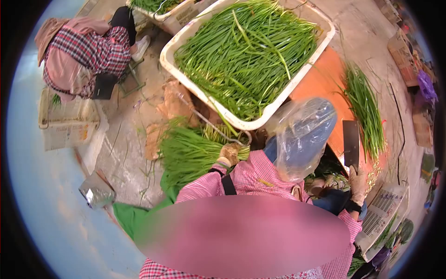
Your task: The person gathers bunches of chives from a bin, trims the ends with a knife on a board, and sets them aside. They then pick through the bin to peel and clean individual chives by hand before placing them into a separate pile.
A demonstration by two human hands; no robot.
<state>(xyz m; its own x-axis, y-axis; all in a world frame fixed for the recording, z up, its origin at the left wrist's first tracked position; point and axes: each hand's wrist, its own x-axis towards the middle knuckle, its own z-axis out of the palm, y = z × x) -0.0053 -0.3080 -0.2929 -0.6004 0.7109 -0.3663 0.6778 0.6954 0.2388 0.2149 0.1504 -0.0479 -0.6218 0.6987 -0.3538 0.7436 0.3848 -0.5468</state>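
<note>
My left hand [229, 154], in a soiled glove, is closed around a thick bunch of green chives [193, 151] near its pale stem ends. The leaves fan out to the left. A bent metal rod [209, 122] curves just above this hand. My right hand [357, 185], also gloved, grips the handle of a cleaver [351, 143]. The dark blade points away from me over an orange board [332, 76]. Another bunch of chives [364, 111] lies on the board beside the blade, roots toward me.
A white tub [329, 35] heaped with chives stands ahead. Plastic wrap [302, 139] covers my knee. Another person [86, 56] bends over at the upper left, near a white crate [69, 118]. A slotted crate [381, 218] stands at right; trimmings [374, 174] litter the board's edge.
</note>
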